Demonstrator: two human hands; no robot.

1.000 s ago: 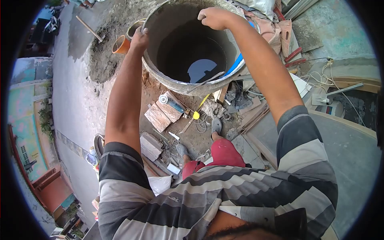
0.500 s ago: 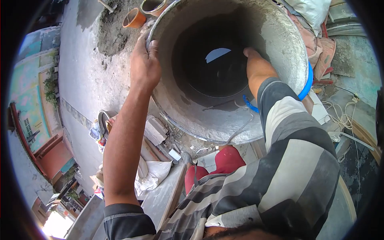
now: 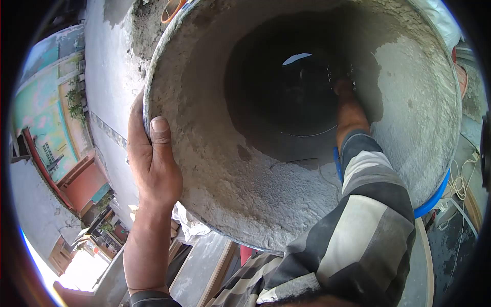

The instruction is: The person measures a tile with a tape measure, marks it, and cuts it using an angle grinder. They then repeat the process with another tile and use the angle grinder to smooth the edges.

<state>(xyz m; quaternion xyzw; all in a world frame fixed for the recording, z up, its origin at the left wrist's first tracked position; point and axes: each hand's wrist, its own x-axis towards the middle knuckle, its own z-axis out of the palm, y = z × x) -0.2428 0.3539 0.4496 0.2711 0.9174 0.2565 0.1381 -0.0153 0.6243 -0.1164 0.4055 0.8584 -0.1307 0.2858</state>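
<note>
A large round concrete container [image 3: 409,112] fills the middle of the view, with dark water [image 3: 286,102] at its bottom. My left hand [image 3: 153,158] grips its left rim, thumb inside the edge and fingers outside. Deep inside, my right hand [image 3: 345,89] reaches to the water by the right wall; small splashes show around it, and its fingers are hidden in shadow and water. Beside my right forearm a blue hose [image 3: 338,162] shows inside the container, and a blue piece [image 3: 433,197] curves round the outside at the lower right.
At the top left is part of an orange bucket [image 3: 173,10]. Boards [image 3: 204,266] and a white sack [image 3: 190,225] lie below the container. A pale cord [image 3: 460,181] is coiled at the right. White sacking [image 3: 441,23] stands at the upper right.
The view has come closer to the container. My right hand has gone down into the dark water area and splashes have appeared. My left hand still holds the rim, now lower in view.
</note>
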